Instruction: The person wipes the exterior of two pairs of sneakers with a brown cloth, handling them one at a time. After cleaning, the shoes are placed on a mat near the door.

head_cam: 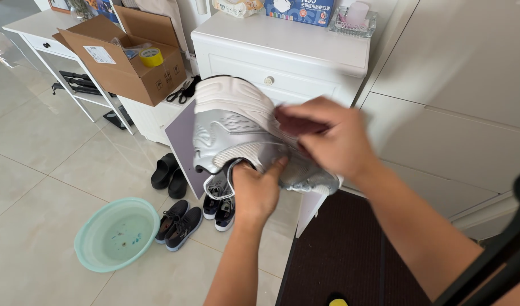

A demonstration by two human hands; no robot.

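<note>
A silver and white sneaker point(231, 122) is held up in front of me, its sole turned away to the upper left. My left hand point(255, 191) grips it from below near the opening, fingers curled on its edge. My right hand point(327, 139) presses a dark cloth-like piece against the shoe's side; the piece is mostly hidden under the fingers.
A white cabinet point(294, 51) stands behind the shoe. An open cardboard box point(127, 62) with a yellow tape roll point(151, 56) sits to its left. On the tile floor are a green basin point(117, 233), black slippers point(168, 173), dark shoes point(180, 224) and a dark mat point(351, 255).
</note>
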